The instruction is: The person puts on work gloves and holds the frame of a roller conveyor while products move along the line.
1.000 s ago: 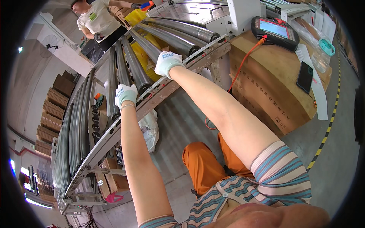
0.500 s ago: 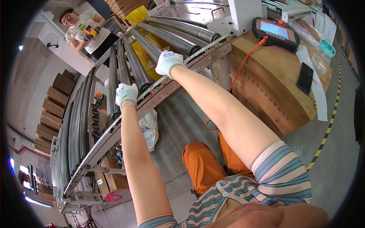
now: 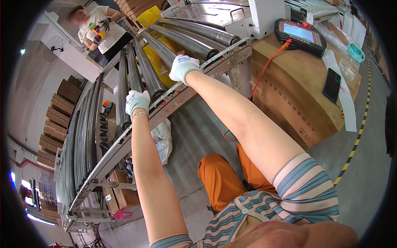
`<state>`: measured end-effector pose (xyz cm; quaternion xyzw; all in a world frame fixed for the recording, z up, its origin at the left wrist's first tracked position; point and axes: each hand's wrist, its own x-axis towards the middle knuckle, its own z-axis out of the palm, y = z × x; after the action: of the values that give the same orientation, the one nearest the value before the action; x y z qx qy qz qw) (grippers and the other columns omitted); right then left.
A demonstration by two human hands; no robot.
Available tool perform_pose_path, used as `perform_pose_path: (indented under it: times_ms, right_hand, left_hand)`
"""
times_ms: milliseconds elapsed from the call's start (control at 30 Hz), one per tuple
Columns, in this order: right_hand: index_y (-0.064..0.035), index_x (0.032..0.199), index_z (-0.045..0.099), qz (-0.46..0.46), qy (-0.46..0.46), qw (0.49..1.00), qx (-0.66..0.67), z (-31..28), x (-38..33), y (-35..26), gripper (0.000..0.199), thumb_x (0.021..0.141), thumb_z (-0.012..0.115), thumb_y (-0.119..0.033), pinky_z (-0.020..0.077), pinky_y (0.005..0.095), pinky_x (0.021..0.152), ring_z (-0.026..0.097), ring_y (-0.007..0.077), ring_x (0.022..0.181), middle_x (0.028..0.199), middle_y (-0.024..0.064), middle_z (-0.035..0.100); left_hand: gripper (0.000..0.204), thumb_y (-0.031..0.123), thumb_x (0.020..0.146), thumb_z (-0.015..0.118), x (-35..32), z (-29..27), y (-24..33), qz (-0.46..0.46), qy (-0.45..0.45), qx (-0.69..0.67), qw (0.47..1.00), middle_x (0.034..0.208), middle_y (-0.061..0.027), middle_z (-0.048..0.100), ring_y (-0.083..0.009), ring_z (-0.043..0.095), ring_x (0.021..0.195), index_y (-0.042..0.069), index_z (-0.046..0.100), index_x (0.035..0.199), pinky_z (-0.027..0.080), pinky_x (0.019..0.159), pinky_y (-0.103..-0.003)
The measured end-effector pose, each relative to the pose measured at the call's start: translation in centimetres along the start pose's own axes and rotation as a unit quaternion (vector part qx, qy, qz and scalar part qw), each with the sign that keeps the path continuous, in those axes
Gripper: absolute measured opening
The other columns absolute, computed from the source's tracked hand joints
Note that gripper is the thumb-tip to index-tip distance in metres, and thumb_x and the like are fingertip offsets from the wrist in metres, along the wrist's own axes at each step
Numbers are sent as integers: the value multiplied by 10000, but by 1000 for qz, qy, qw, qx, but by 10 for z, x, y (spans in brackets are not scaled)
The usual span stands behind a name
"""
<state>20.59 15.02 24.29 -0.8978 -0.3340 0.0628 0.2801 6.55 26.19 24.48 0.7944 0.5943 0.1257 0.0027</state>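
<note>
My left hand (image 3: 138, 101), in a white glove with pale cuff, is closed over the near end of a metal conveyor roller (image 3: 133, 68). Farther right, my right hand (image 3: 183, 68), gloved the same way, is closed at the near end of another metal roller (image 3: 158, 46). The undersides of both hands are hidden, so my fingertips do not show. Between my hands another roller (image 3: 147, 68) ends at the conveyor's pale, worn side rail (image 3: 173, 91). Both forearms reach over this rail.
Across the conveyor stands a co-worker (image 3: 101, 31) with a yellow-and-orange object. At right, a large cardboard box (image 3: 285, 91) bears a handheld controller (image 3: 301, 35), a phone (image 3: 331, 85) and a clear bottle (image 3: 351, 62). An orange cable (image 3: 264, 72) hangs down its side. Cardboard stacks (image 3: 58, 118) stand left.
My hands have stayed in place on the rollers. Across the conveyor, the co-worker has shifted slightly right; one gloved hand is now apart from the yellow-and-orange object, which sits lower in the other.
</note>
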Motion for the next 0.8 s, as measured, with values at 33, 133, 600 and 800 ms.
perform_pose_path:
  times_ms: [33,133,600,800]
  right_hand:
    - [3,1152,499,-1,-1,1000,0,0,0,0,510,733,593,-271,424,385,891,578,286,1034,1111,175,588]
    - [3,1155,496,-4,-3,1000,-3,0,-1,-1,513,735,593,-274,424,386,890,579,285,1034,1110,174,589]
    - [2,1056,615,-51,24,998,8,-12,-12,15,393,720,562,-195,461,401,839,594,280,1022,1070,164,620]
    - [-77,998,669,-77,30,996,-35,4,0,-1,327,711,567,-196,435,419,834,584,264,1038,1058,142,631]
  left_hand:
    - [545,412,781,556,0,0,0,1,1,0,1000,1192,-163,533,-303,539,1086,36,490,1170,442,882,-425]
    - [545,413,781,557,0,-1,-1,-1,1,0,1000,1189,-165,535,-306,541,1083,35,492,1167,443,883,-423]
    - [571,425,775,490,8,11,5,62,9,45,997,1205,-213,521,-340,520,1110,14,502,1172,416,921,-406]
    - [596,434,754,512,16,8,-11,84,35,50,995,1102,-252,570,-365,546,1053,-52,552,1097,423,888,-425]
